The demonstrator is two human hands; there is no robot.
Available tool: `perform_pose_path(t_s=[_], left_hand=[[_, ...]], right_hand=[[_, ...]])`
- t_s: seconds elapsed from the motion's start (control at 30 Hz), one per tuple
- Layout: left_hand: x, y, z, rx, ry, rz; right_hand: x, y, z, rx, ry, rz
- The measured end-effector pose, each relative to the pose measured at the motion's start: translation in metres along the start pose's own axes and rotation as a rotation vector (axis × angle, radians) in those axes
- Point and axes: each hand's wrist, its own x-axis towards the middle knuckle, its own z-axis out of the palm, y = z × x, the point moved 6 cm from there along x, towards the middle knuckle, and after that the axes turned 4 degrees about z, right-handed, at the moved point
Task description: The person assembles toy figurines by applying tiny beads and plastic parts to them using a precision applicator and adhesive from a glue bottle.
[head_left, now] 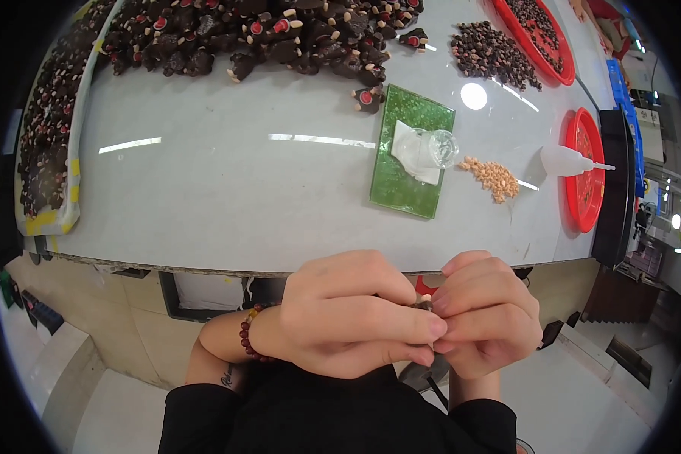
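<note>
My left hand (363,314) and my right hand (492,310) meet in front of the table's near edge. Between their fingertips is a small dark brown figurine (425,304) with a pale beige tip, mostly hidden. The left fingers curl round it, and the right thumb and fingers pinch at its other side. Beyond the hands, a green slab (408,198) on the table bears a white pad (410,155) and a small clear cup (439,147). Right of it lies a little heap of beige bits (492,178).
A big pile of dark brown figurines (280,38) with red and beige parts covers the back. At left is a long tray (74,189) of similar pieces. Small dark bits (492,57) lie back right, by a red tray (564,76). A white squeeze bottle (564,161) rests against another red tray (599,151).
</note>
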Motion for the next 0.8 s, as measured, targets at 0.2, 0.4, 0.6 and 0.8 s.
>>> perform_pose_path(t_s=[0.2,0.4,0.6,0.8], left_hand=[[0.015,0.037,-0.116,0.59,0.286,0.022],[0.047,0.101,-0.273,1.759,0.517,-0.115],[0.079,0.017,-0.223,1.612,0.051,-0.193],[0.074,0.006,-0.227,1.614,0.019,-0.401]], right_hand=[[-0.017,0.007,-0.04,-0.239,0.195,-0.044],[-0.022,0.029,-0.062,-0.153,0.257,-0.038],[-0.012,0.025,-0.056,-0.211,0.19,-0.129],[-0.02,0.034,-0.077,-0.209,0.271,-0.084]])
